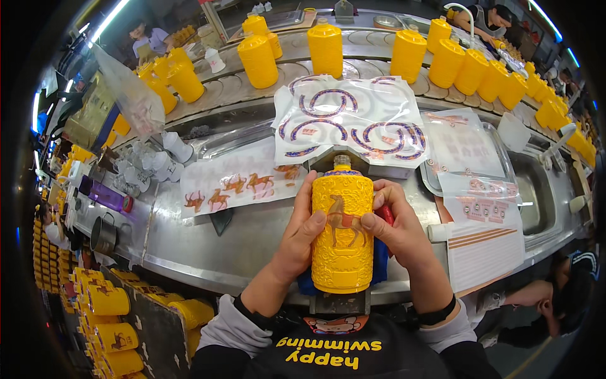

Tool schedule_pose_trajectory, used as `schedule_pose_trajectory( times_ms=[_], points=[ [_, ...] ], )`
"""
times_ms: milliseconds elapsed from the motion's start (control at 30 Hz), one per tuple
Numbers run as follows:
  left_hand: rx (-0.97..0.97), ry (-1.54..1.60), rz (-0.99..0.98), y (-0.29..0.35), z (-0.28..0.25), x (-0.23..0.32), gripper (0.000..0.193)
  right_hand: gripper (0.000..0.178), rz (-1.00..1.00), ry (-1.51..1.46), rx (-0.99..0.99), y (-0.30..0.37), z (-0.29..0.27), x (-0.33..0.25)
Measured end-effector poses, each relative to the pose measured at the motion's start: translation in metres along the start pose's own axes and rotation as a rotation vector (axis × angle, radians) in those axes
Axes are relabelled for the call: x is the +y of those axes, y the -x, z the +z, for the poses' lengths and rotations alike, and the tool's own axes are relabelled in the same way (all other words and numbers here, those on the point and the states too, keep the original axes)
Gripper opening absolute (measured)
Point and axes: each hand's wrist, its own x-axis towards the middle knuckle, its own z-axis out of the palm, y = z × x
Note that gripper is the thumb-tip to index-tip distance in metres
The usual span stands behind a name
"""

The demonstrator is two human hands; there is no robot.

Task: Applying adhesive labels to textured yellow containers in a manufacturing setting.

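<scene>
Between my hands is a yellow embossed bottle with a clear neck at the far end. A brown horse decal lies on its upward face, and a dark patterned band rings its shoulder. My left hand is closed on the bottle's left side, its thumb beside the horse's head. My right hand grips the right side, thumb near the horse's rump. Tucked in that hand is a red object, mostly hidden, whose kind I cannot make out. Blue cloth shows under the bottle.
Sheets of horse decals and curved band decals lie beyond my hands. More printed sheets are at the right, beside a sink. Yellow bottles line the conveyor. A purple bottle and metal mug stand left.
</scene>
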Motion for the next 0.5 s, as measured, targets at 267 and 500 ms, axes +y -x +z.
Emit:
schedule_pose_trajectory(
  times_ms=[267, 500],
  points=[
    [0.026, -0.146, 0.019, -0.001, 0.001, -0.007, 0.084, 0.032, -0.035, 0.071, -0.004, 0.002, -0.002, -0.001],
    [0.101, -0.052, -0.074, -0.001, 0.011, 0.001, 0.086, 0.032, -0.004, 0.310, 0.176, 0.003, 0.008, -0.073]
  ],
)
